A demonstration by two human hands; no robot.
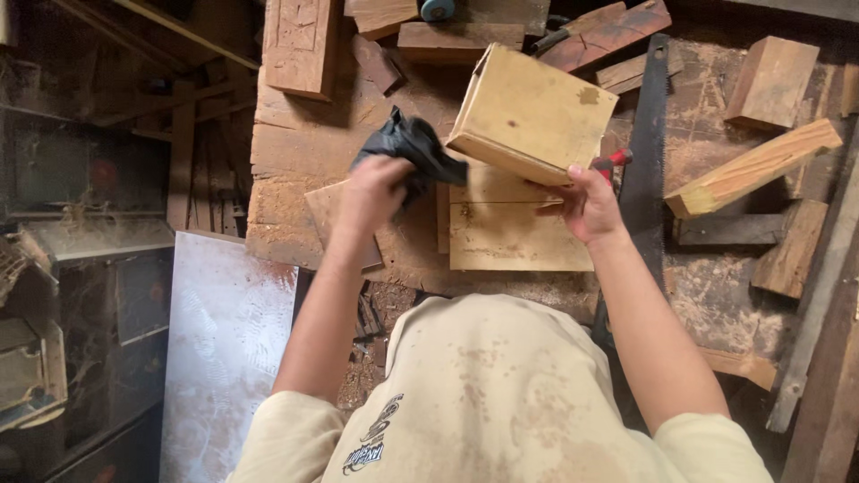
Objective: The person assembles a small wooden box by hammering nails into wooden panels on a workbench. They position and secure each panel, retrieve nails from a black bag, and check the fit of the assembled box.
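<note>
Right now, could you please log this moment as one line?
left hand: holds dark cloth | right hand: holds tilted wooden board | below: flat boards on workbench

Warm, even light on the workbench (pixel 295 152), dim shadowy left side, slight motion blur, wide-angle edge distortion
</note>
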